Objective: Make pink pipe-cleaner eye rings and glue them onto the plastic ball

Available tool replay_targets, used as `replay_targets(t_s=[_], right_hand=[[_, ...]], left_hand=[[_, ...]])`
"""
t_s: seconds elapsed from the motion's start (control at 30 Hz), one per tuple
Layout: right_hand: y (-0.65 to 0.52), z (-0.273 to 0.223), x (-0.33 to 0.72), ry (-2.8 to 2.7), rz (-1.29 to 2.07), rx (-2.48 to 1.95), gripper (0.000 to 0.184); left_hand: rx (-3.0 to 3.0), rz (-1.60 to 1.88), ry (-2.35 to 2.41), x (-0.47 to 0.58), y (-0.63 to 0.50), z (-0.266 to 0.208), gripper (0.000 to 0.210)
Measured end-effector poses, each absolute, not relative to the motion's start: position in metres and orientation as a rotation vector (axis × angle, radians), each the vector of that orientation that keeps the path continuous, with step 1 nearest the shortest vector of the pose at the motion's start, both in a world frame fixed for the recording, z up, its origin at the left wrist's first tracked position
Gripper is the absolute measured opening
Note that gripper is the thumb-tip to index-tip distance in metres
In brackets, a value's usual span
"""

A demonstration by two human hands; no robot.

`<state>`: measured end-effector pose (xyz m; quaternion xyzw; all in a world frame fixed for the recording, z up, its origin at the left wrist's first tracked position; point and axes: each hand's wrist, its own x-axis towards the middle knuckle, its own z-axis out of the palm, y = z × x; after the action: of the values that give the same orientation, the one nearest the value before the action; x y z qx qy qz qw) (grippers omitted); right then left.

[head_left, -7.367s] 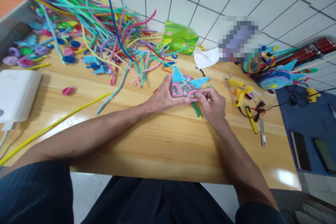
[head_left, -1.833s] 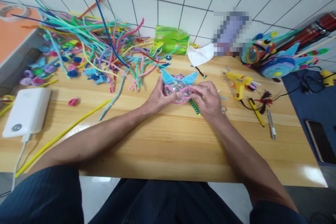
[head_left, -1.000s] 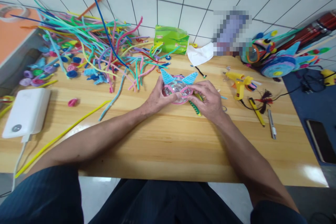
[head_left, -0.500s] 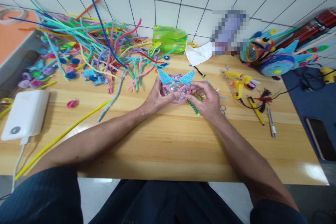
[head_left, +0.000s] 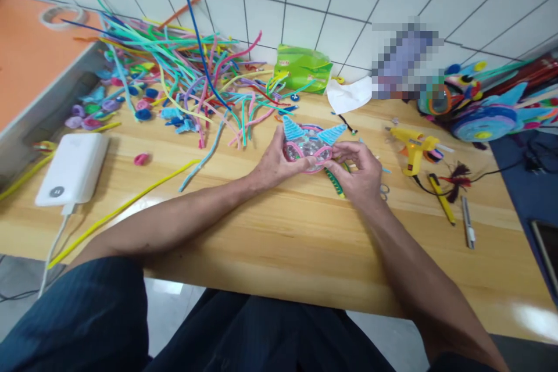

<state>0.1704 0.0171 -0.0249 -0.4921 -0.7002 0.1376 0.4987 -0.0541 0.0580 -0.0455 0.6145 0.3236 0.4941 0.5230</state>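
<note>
Near the middle of the table, a small round craft piece [head_left: 310, 142] has a clear sparkly body, pink pipe-cleaner loops on its front and two blue pointed ears. My left hand [head_left: 285, 158] grips its left side, the thumb lying across the lower front. At the lower right edge my right hand [head_left: 358, 171] pinches it between thumb and fingers. Beneath the right hand shows part of a green and yellow striped strip [head_left: 335, 182]. A pair of scissors [head_left: 384, 190], mostly hidden, has its finger loops showing beside the right wrist.
Loose pipe cleaners [head_left: 187, 70] pile up at the back left. A white power bank [head_left: 73, 168] with a cable stands at left. To the right lie a yellow hot glue gun [head_left: 414, 148], a yellow cutter [head_left: 442, 200] and a silver cutter [head_left: 468, 222]. A green packet [head_left: 303, 68] leans by the wall.
The camera view has turned left, so everything sits further right in the picture. Both hands keep their hold on the craft piece, which has barely changed.
</note>
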Motion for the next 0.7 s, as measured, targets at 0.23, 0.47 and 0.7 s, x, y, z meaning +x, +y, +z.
replay_targets(t_s=[0.23,0.47,0.7], right_hand=[[0.0199,-0.0331,0.1744,-1.681,0.333,-1.162,0.034],[0.0195,-0.0337,0.1728,-1.683,0.325,-1.151,0.033],[0.0187,-0.0290,0.1707,-1.770,0.195,-1.072,0.020]], left_hand=[[1.507,1.211,0.864,-0.0515,0.0569,-0.0447,0.093],[1.489,1.222,0.852,-0.0509,0.0582,-0.0461,0.093],[1.480,1.236,0.853,-0.0525,0.0583,-0.0491,0.087]])
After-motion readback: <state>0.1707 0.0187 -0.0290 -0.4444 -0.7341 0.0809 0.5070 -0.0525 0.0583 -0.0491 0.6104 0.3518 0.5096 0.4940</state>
